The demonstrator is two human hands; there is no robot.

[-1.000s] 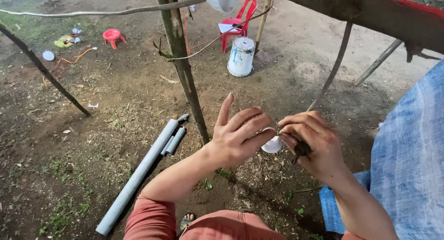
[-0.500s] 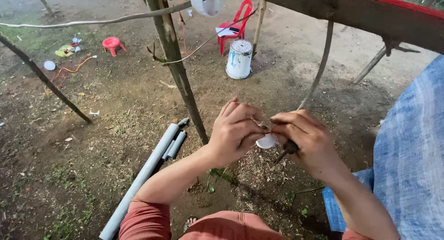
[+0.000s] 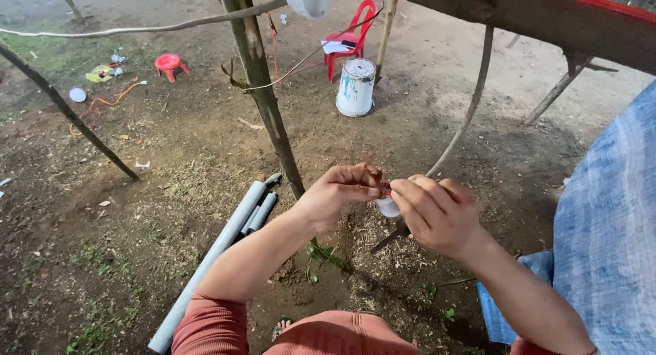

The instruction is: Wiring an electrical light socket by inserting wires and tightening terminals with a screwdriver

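Hiding a small white fitting (image 3: 388, 207) between both hands (image 3: 389, 201)

bare forearms, rust-red short sleeves (image 3: 205, 324), same rust-red cloth over lap.

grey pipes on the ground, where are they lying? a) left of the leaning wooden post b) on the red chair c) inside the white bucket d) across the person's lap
a: the grey pipes lie on the dirt, left of the leaning wooden post, far from the white bucket and red chair.
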